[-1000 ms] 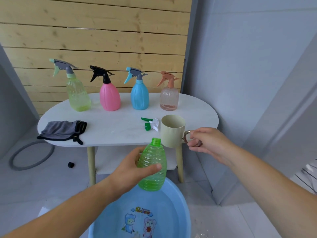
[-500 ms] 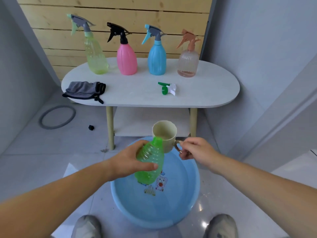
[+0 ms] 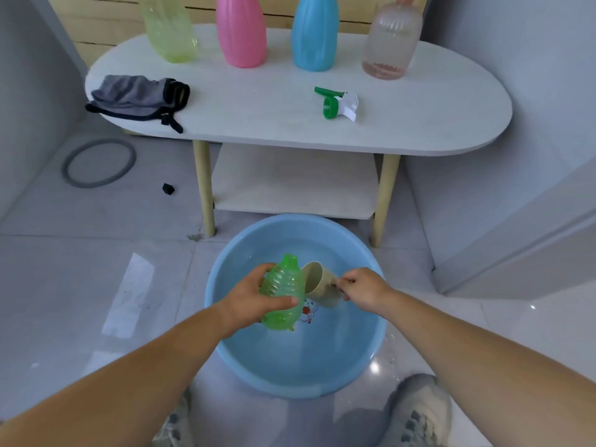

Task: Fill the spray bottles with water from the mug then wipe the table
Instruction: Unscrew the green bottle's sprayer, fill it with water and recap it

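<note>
My left hand (image 3: 250, 298) grips an uncapped green spray bottle (image 3: 283, 295) over the blue basin (image 3: 222, 346) on the floor. My right hand (image 3: 361, 287) holds the beige mug (image 3: 322, 283) by its handle; the mug is tilted with its mouth toward the bottle's neck. The green and white spray head (image 3: 335, 103) lies on the white table (image 3: 258, 104). A grey cloth (image 3: 135, 95) lies at the table's left end. Yellow-green (image 3: 169, 30), pink (image 3: 242, 30), blue (image 3: 316, 33) and clear pinkish (image 3: 390, 43) bottles stand along the back.
The basin holds water and sits in front of the table's legs and lower shelf (image 3: 290, 185). A grey ring (image 3: 98, 162) and a small black object (image 3: 168, 189) lie on the tiled floor at left. My shoes (image 3: 419, 414) are below the basin. A wall rises at right.
Both hands dropped from table height down over the basin, carrying bottle and mug. The mug went from upright to tilted toward the bottle's neck. The view tipped downward.
</note>
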Demonstrator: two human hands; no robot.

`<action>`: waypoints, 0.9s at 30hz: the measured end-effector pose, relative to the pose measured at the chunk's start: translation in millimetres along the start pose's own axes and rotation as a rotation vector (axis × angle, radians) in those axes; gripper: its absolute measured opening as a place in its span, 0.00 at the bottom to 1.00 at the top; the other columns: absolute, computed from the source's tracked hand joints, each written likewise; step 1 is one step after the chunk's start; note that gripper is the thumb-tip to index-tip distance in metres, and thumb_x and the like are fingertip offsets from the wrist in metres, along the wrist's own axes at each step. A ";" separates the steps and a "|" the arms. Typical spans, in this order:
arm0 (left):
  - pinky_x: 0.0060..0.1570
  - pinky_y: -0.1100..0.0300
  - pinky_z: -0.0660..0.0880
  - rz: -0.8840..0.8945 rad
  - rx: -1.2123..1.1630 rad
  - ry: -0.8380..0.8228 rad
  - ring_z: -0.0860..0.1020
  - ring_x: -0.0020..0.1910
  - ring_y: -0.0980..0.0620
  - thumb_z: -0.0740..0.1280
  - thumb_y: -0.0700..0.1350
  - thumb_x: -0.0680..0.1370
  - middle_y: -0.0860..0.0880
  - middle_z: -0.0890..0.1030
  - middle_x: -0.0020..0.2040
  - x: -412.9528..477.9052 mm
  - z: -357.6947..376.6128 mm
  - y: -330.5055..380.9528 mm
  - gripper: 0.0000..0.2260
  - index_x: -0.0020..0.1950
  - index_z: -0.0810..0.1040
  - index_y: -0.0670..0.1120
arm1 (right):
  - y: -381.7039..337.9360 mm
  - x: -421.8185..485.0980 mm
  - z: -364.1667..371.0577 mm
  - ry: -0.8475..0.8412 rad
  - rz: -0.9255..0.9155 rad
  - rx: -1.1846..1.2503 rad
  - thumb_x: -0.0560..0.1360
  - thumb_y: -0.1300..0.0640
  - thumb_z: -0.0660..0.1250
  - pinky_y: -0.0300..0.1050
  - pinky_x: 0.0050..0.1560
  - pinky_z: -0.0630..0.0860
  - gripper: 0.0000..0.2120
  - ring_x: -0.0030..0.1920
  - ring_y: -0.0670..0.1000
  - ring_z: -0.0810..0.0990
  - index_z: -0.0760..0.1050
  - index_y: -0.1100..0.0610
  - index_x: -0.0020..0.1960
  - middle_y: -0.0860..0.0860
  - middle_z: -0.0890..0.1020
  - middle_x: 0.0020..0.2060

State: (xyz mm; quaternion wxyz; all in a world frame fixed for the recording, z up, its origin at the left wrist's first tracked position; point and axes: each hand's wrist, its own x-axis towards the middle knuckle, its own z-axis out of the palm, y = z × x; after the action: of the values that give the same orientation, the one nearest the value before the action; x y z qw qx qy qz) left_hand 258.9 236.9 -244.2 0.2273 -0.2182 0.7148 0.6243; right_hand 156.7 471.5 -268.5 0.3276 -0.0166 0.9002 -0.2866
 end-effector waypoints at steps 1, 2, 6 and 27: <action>0.51 0.48 0.84 -0.006 -0.001 0.010 0.85 0.55 0.47 0.84 0.48 0.65 0.47 0.84 0.58 2.7 -0.9 -5.7 0.32 0.65 0.74 0.58 | 3.1 4.5 5.0 0.002 0.004 -0.010 0.79 0.47 0.62 0.45 0.41 0.74 0.19 0.39 0.55 0.80 0.79 0.62 0.44 0.59 0.84 0.43; 0.50 0.51 0.84 -0.010 -0.003 0.019 0.85 0.55 0.47 0.83 0.45 0.68 0.46 0.84 0.59 4.6 -1.9 -10.7 0.30 0.65 0.75 0.56 | 5.7 8.9 9.8 0.002 0.011 -0.020 0.80 0.47 0.62 0.46 0.42 0.76 0.19 0.41 0.56 0.81 0.79 0.62 0.43 0.59 0.84 0.42; 0.47 0.55 0.82 -0.010 0.004 0.044 0.85 0.54 0.47 0.84 0.48 0.65 0.46 0.85 0.57 14.1 -7.6 -26.9 0.31 0.64 0.75 0.57 | 6.8 20.9 18.6 0.011 0.055 -0.020 0.80 0.47 0.61 0.48 0.42 0.77 0.20 0.36 0.54 0.78 0.78 0.65 0.45 0.57 0.82 0.36; 0.59 0.44 0.82 0.020 -0.063 0.008 0.85 0.55 0.48 0.83 0.56 0.58 0.48 0.84 0.56 32.0 -6.5 -45.7 0.36 0.64 0.77 0.58 | -15.8 40.0 22.8 -0.001 0.174 0.090 0.80 0.48 0.61 0.54 0.54 0.81 0.17 0.46 0.59 0.85 0.81 0.61 0.49 0.57 0.85 0.40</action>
State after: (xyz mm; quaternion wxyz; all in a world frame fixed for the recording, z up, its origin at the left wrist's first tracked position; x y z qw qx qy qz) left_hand 260.2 223.9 -298.9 0.2112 -0.2207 0.6978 0.6479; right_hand 136.5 438.1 -297.6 0.3521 0.0761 0.8841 -0.2975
